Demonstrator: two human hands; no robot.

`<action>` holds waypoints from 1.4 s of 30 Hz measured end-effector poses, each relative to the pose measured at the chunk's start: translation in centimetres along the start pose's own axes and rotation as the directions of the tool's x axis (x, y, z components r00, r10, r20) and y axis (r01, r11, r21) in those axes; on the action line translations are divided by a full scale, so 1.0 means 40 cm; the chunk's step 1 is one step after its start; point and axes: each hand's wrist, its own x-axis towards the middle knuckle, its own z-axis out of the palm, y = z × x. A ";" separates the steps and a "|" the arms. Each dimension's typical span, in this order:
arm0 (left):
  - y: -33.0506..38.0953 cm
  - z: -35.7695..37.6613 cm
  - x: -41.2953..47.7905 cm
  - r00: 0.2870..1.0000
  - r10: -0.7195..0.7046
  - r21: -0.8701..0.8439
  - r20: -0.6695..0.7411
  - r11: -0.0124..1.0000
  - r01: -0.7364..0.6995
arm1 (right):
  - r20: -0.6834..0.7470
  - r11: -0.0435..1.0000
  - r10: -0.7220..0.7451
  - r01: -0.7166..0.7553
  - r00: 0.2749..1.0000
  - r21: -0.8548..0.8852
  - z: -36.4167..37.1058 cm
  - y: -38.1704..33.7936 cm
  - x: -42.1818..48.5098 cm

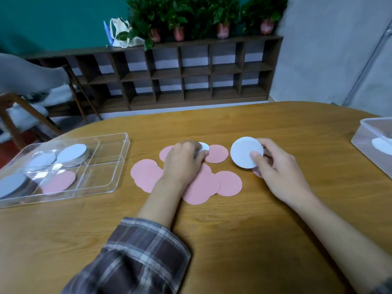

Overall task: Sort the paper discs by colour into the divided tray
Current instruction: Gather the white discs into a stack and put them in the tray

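Several pink paper discs (229, 183) lie spread on the wooden table (233, 240) in the middle. My left hand (182, 164) rests over them, its fingers closed on a white disc (204, 147) at the pile's far edge. My right hand (273, 164) holds a stack of white discs (244, 152) tilted up just right of the pile. A clear divided tray (106, 166) stands at the left; white discs (72, 153) fill its far and left compartments and a pink disc (59, 182) lies in a near one.
A clear plastic box (369, 145) with white discs inside sits at the table's right edge. Beyond the table stand a dark shelf unit (180, 77) with potted plants on top and a chair (25, 98) at the left.
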 end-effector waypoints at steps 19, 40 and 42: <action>-0.075 -0.094 -0.077 0.940 0.080 -0.351 -0.333 0.914 -0.203 | 0.020 1.000 0.000 0.000 1.000 -0.030 0.207 -0.125 0.044; -0.125 -0.134 -0.138 0.990 0.000 -0.363 -0.140 0.930 -0.052 | 0.221 0.974 -0.141 0.175 0.965 -0.144 0.273 -0.173 0.025; -0.126 -0.120 -0.138 0.992 0.064 -0.273 -0.105 0.958 -0.091 | 0.257 0.973 -0.135 0.177 0.957 -0.150 0.266 -0.166 0.026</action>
